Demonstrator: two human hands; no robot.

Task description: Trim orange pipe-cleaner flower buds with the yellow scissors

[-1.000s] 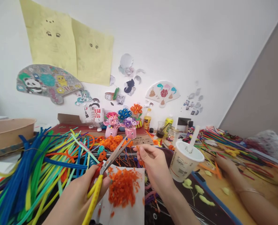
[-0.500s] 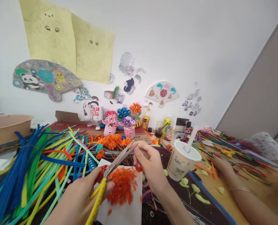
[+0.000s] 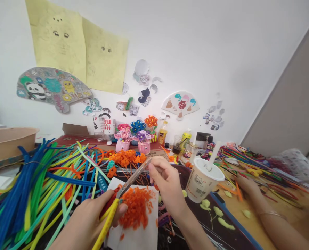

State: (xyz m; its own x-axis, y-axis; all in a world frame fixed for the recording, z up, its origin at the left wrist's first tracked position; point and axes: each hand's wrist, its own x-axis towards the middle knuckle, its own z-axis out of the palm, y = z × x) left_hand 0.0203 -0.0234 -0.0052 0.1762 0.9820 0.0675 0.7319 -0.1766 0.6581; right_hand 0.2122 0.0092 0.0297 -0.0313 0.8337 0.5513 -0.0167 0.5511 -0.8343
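Note:
My left hand (image 3: 91, 215) is wrapped round a pair of scissors (image 3: 129, 180) with red and yellow handles. Their blades are together, and the tips touch or nearly touch the fingers of my right hand (image 3: 167, 184). That hand is closed in a pinch; a bit of a small orange fuzzy piece (image 3: 156, 187) shows under its fingers, mostly hidden by them. Below both hands, a heap of orange fluff clippings (image 3: 136, 208) lies on a white sheet of paper (image 3: 141, 239).
Bundles of coloured chenille stems (image 3: 31, 187) cover the left side. Orange chenille flowers (image 3: 125, 158) lie behind the paper, before small flower pots (image 3: 144, 147). A lidded cup with a straw (image 3: 203, 180) stands at right. Another person's arm (image 3: 269, 208) reaches in beyond it.
The scissor blades have gone from spread to closed beside my right fingers. Both hands stay in nearly the same place. The view has shifted slightly.

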